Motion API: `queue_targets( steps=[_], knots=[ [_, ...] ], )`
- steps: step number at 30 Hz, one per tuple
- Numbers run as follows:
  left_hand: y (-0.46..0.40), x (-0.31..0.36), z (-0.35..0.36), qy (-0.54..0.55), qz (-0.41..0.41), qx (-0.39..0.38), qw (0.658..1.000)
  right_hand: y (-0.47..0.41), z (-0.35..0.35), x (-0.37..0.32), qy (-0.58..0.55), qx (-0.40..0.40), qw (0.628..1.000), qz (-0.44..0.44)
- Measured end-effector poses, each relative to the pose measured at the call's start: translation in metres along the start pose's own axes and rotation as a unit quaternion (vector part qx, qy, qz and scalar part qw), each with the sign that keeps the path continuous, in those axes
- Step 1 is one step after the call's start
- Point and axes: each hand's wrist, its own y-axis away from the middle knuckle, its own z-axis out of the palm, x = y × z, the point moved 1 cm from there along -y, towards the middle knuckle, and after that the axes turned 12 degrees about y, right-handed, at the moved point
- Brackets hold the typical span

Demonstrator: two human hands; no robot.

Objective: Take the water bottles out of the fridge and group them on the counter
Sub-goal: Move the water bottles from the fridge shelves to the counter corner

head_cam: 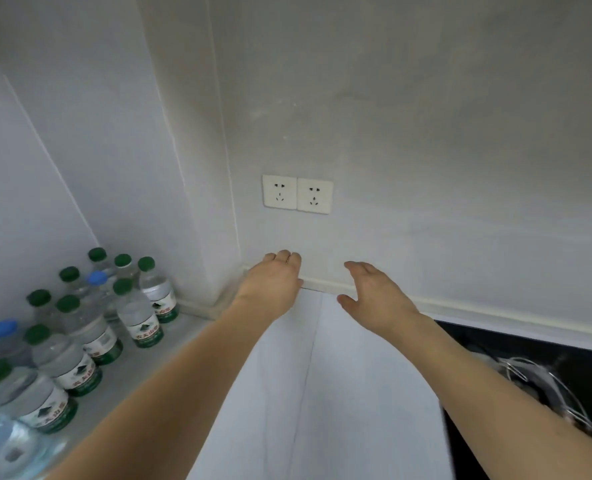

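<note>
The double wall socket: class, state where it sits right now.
In the head view the double wall socket sits on the back wall, just right of the corner pillar, directly above the left hand and up-right of the grouped water bottles.

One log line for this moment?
left hand: open, empty | right hand: open, empty | bottles: grouped on counter, left corner

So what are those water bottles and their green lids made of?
The water bottles look like clear, shiny plastic: you can see right through them. The green caps look like solid, harder plastic, smooth and not see-through.
</note>
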Motion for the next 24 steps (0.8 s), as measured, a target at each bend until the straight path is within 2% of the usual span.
queue_targets(
  steps=[6, 14, 24],
  knots=[
    [-0.022, 0.133, 0.009, 0.019, 0.109, -0.019, 0.994, 0.074, -0.032, 0.098, 0.000, 0.032, 0.994, 0.104],
    [-0.011, 0.300, 0.029, 0.042, 0.229, -0.046, 0.971, 0.200, -0.063, 0.211, 0.000, 0.075, 0.971, 0.225],
    [0.079, 0.560, 0.059, 0.085, 0.405, -0.054, 0.909, 0.433, -0.092, 0.348, 0.025, 0.105, 0.913, 0.394]
  ],
)
